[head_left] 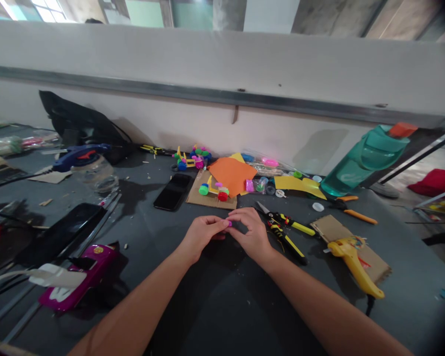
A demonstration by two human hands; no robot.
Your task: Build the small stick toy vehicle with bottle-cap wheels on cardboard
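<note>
Over the middle of the dark table, my left hand (204, 234) and my right hand (252, 231) meet at the fingertips. Between them they pinch a small purple piece (229, 224), mostly covered by the fingers, so its kind does not show. Just beyond lies a cardboard piece (195, 199) bearing a small toy vehicle with green and red wheels (222, 196). Close to the right hand, pliers with yellow-and-black handles (286, 239) rest on the table.
A black phone (173, 192) lies left of the cardboard. Orange paper (233, 174) is behind it. On the right are a yellow glue gun (352, 262), orange-handled pliers (356, 212) and a teal bottle (363, 160). A purple power strip (85, 277) and blue glue gun (81, 155) occupy the left.
</note>
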